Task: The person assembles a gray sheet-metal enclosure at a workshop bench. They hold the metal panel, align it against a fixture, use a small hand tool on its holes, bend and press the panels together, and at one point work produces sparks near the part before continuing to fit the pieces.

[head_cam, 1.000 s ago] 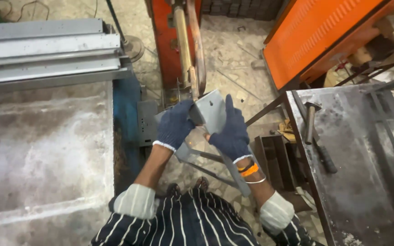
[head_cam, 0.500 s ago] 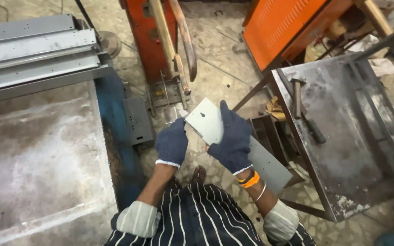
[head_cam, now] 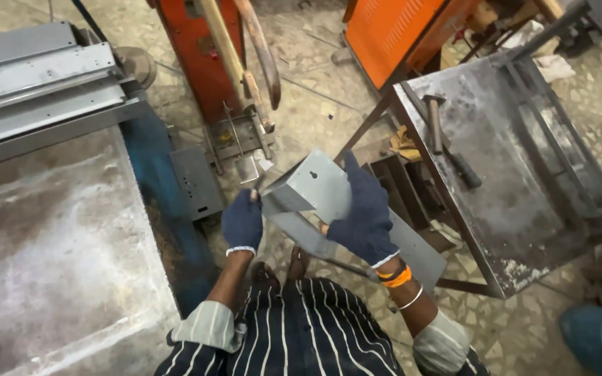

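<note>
Both of my hands wear dark blue knitted gloves and hold a long grey bent sheet-metal channel (head_cam: pixel 315 186) in front of my striped shirt. My left hand (head_cam: pixel 242 221) grips its near-left edge. My right hand (head_cam: pixel 364 212) wraps over the right side of the upper end. The channel runs from upper left down toward lower right, its far part (head_cam: pixel 412 251) passing behind my right wrist. Small holes show in its top face.
A scuffed steel bench (head_cam: pixel 50 244) lies at left with a grey folding machine (head_cam: pixel 36 83) behind it. A red stand (head_cam: pixel 207 56) with wooden handles is ahead. A metal table (head_cam: pixel 510 188) at right carries a hammer (head_cam: pixel 447 139). An orange machine (head_cam: pixel 398 31) stands beyond.
The view has swung right and the metal channel has tilted, its upper end now turned more toward me. Both hands have kept their grip and shifted lower in the view.
</note>
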